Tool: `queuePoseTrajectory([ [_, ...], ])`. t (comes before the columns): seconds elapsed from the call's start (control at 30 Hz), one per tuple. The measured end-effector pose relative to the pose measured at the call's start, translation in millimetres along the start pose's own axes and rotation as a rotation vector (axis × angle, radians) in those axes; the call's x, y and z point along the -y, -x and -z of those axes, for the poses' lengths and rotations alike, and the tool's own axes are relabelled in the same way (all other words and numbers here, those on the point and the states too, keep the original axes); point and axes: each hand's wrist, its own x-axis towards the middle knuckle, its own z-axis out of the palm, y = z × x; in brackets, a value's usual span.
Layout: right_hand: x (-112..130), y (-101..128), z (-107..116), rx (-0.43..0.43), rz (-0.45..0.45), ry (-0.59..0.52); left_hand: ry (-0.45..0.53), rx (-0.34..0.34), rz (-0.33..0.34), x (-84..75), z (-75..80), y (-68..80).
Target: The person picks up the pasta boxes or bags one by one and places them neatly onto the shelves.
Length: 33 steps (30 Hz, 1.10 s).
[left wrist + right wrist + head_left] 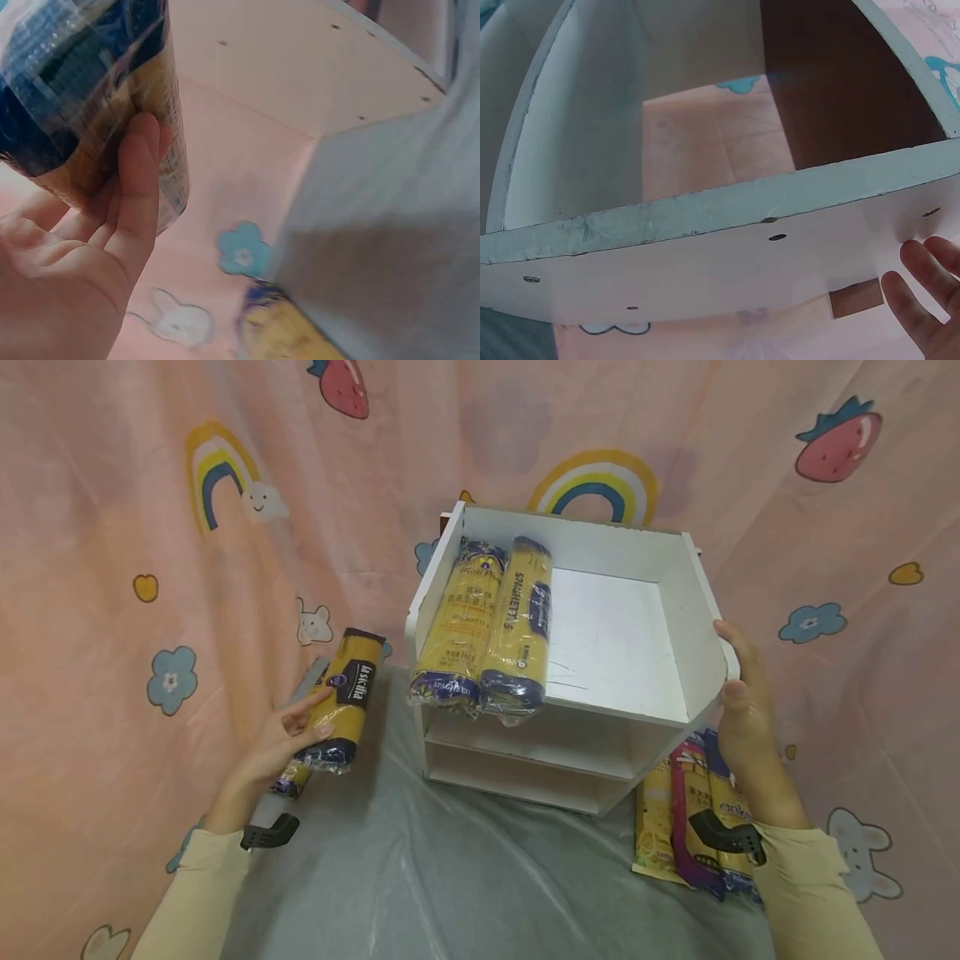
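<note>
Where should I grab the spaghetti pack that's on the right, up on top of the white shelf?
Grab the right spaghetti pack around its near end, which sticks out past the white shelf edge. Come from the front; the other pack touches its left side, so only the right side is free.

Pink cartoon-print curtain behind, rainbows and strawberries, grey plastic-covered table

head: bright, even, soft shadows, edges warped | left wrist: packet blurred, glare on wrap | right wrist: dimmer, bluish cast, soft focus
</note>
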Motion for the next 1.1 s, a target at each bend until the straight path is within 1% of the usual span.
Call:
queuePoseTrajectory([
  [0.1,0.4,1.0,0.3,0.004,0.004,0.012,0.029,0.011,-0.035,-16.3,0.1,1.7],
  [0.27,1.3,2.1,0.7,0.002,-0.013,0.018,0.047,0.028,-0.098,-45.4,-0.9,0.7],
  [0.43,-0.1,2.9,0.4,-0.002,-0.033,-0.014,0.034,0.01,-0.129,-76.9,-3.0,-2.2],
  [0.6,-2.0,2.6,0.4,0.004,-0.031,-0.044,-0.019,0.0,-0.146,-103.8,-4.7,-5.1],
  [0.67,-1.8,2.7,0.4,0.005,-0.035,-0.042,-0.043,0.0,-0.162,-111.9,-6.3,-6.3],
  [0.77,-0.6,2.7,0.2,0.006,-0.045,-0.031,-0.042,-0.006,-0.183,-122.0,-11.2,-7.5],
  [0.83,0.3,2.8,0.3,0.007,-0.051,-0.023,-0.029,-0.008,-0.189,-128.1,-15.4,-7.5],
  [0.9,1.6,2.5,0.6,0.006,-0.055,-0.008,0.006,-0.005,-0.196,-134.3,-20.5,-7.4],
  [1.03,4.8,2.5,1.4,0.005,-0.075,0.0,0.052,0.015,-0.241,-145.6,-30.5,-8.4],
  [1.1,6.0,2.7,1.4,0.005,-0.079,-0.002,0.054,0.017,-0.277,-151.2,-35.1,-9.3],
])
